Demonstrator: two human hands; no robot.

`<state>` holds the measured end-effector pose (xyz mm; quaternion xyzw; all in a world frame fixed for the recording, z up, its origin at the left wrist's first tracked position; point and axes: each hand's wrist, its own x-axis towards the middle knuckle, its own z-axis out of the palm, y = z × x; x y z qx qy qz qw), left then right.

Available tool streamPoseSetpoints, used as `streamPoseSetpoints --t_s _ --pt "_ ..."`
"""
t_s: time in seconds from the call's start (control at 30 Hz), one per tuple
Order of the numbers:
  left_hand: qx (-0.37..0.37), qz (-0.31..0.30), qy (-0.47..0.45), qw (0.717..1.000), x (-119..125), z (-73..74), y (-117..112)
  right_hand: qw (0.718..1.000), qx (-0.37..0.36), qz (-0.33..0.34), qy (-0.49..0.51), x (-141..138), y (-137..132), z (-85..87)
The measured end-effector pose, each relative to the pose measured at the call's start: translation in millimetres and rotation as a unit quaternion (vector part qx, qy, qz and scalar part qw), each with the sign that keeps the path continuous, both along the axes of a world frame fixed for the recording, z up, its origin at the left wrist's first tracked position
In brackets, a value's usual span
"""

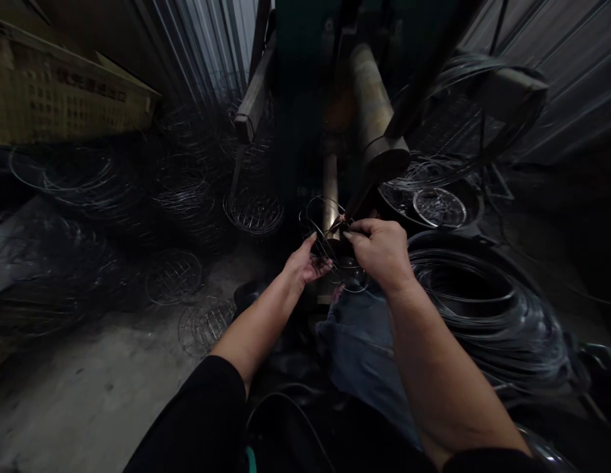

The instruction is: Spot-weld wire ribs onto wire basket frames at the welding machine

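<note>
The wire frame (326, 247) sits between both hands' fingers, next to a metal rod (330, 190) just beyond them. The left hand (303, 264) has thumb and fingers apart around it; the right hand (382, 249) looks pinched on its wire. It should handle light, springy, slick, best held by the outer ring.

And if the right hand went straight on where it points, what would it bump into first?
Past the thin wire piece, the right hand would probably meet the shiny metal rod first, though depth is hard to judge.
</note>
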<state>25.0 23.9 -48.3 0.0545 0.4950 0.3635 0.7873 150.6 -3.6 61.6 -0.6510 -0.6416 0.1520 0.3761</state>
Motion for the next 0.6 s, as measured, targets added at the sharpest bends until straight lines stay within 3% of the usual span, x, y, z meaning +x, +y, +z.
streamPoseSetpoints --t_s 0.1,0.17,0.27,0.33,0.43,0.6 --pt "0.026 -0.032 0.074 0.996 -4.4 -1.5 -17.1 0.997 0.070 0.022 0.019 10.2 -21.5 -4.0" --pt "0.140 -0.001 0.186 0.973 -11.5 -2.1 -33.0 0.993 0.100 0.017 0.055 22.9 -45.6 -17.6" --pt "0.398 0.032 0.304 0.865 -20.7 -2.5 -52.7 0.989 0.060 -0.013 0.135 40.3 -81.3 -51.2" --pt "0.490 0.014 0.315 0.813 -21.3 -3.3 -57.4 0.982 0.042 -0.025 0.180 44.8 -95.7 -72.3" --pt "0.526 0.009 0.322 0.787 -16.1 -6.4 -52.9 0.975 0.065 -0.038 0.211 42.3 -100.0 -86.4" --pt "0.563 -0.029 0.333 0.756 -14.8 -6.8 -46.2 0.978 0.070 -0.016 0.196 36.5 -96.1 -72.7"
